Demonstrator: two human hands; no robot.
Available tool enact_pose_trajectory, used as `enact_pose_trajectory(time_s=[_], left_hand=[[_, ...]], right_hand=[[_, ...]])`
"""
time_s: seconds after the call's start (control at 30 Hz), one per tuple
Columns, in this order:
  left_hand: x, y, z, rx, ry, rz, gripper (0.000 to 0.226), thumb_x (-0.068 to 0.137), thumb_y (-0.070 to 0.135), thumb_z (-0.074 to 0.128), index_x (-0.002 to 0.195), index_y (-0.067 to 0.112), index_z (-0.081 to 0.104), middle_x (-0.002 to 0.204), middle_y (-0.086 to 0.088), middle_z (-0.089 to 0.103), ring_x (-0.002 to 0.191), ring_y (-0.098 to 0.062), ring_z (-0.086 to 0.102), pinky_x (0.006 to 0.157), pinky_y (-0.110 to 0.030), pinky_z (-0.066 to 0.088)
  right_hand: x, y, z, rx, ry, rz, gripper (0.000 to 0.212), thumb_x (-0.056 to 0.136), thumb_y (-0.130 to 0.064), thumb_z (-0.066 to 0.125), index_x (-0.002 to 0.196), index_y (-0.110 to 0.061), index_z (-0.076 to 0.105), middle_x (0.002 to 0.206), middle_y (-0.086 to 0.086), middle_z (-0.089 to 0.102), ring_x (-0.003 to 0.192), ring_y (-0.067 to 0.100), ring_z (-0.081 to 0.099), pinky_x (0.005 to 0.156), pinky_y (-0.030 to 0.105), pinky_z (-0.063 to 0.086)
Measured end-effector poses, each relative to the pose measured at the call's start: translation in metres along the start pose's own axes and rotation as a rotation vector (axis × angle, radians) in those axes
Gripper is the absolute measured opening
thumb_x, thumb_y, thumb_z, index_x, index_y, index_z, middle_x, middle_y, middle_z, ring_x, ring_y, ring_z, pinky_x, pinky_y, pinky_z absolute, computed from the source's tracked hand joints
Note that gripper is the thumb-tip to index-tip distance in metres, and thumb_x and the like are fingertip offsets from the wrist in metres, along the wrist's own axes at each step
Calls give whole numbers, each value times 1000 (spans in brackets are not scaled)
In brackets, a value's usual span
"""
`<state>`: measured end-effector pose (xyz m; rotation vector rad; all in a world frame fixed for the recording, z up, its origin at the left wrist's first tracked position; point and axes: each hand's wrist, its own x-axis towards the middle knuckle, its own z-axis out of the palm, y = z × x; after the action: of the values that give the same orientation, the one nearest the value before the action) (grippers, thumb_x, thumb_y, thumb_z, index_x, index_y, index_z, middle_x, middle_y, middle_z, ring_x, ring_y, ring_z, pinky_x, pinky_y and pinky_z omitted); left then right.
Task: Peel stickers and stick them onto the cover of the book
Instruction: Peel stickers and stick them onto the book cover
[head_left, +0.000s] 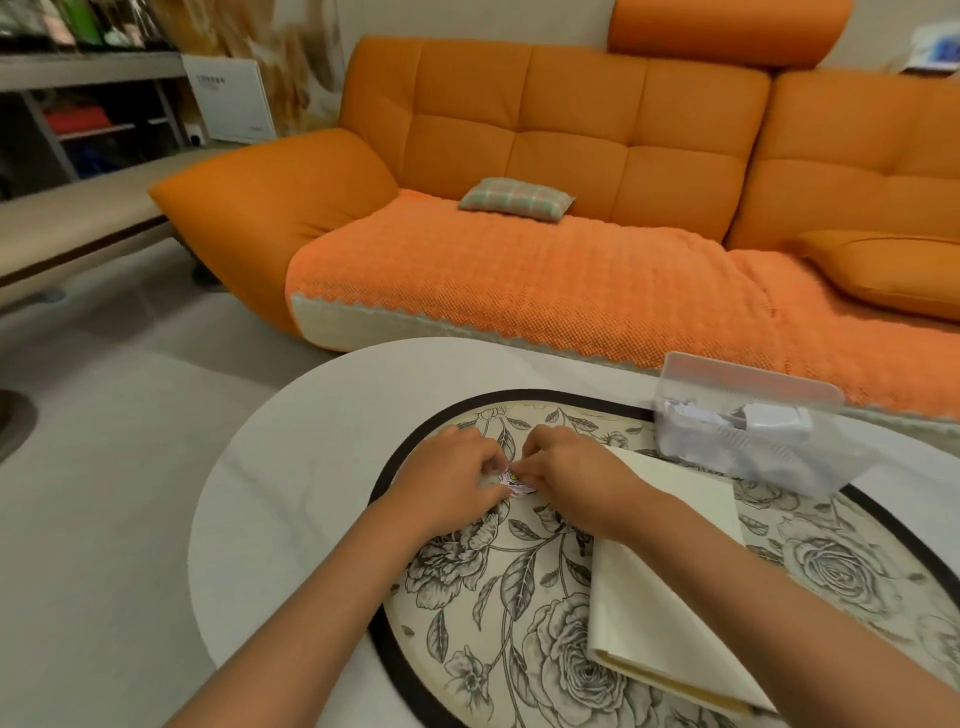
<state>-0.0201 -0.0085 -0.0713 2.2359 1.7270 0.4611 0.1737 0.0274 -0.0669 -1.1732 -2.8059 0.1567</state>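
Observation:
A cream-covered book (670, 587) lies shut on the floral mat (519, 597), under my right forearm. A small pink and white sticker (514, 482) sits between my two hands, just left of the book's far corner. My left hand (447, 483) pinches the sticker's left side with curled fingers. My right hand (566, 478) pinches its right side, fingertips meeting those of the left hand. Most of the sticker is hidden by the fingers.
A clear plastic box (748, 421) with white paper bits stands at the far right of the round white table (291, 467). An orange sofa (545, 208) with a small plaid cushion (514, 200) runs behind the table. Shelves stand at the far left.

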Motion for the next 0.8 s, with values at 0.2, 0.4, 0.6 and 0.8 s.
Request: enact_pose_trajectory(time_s=[0.2,0.4,0.6,0.8], left_hand=[[-12,9,0,12,12,-26,35,92,41,62,125,29,61,119,8,59,119,-14,48,102,-37,44],[-19,28,-1,-7,147,38,26,96,34,57,121,26,60,119,9,58,117,-15,49,102,-33,40],[-20,82,17,-71,-20,155,41,99,45,48,137,31,54,138,4,51,130,-17,43,110,-40,36],[-30,94,40,-82,-165,181,52,101,38,42,152,28,39,163,5,23,147,-19,25,119,-41,28]], right_hand=[[-5,-15,-1,128,44,160,31,92,0,60,114,-17,74,105,4,64,94,24,63,82,37,53],[-24,-19,-29,414,321,460,32,86,-2,71,113,-21,74,99,-5,65,85,12,62,76,20,47],[-72,-1,-51,708,422,694,8,82,-10,78,83,-17,74,71,-2,74,66,9,66,65,24,52],[-113,3,-49,998,437,844,1,86,-8,75,86,-7,74,79,5,76,64,12,62,56,22,45]])
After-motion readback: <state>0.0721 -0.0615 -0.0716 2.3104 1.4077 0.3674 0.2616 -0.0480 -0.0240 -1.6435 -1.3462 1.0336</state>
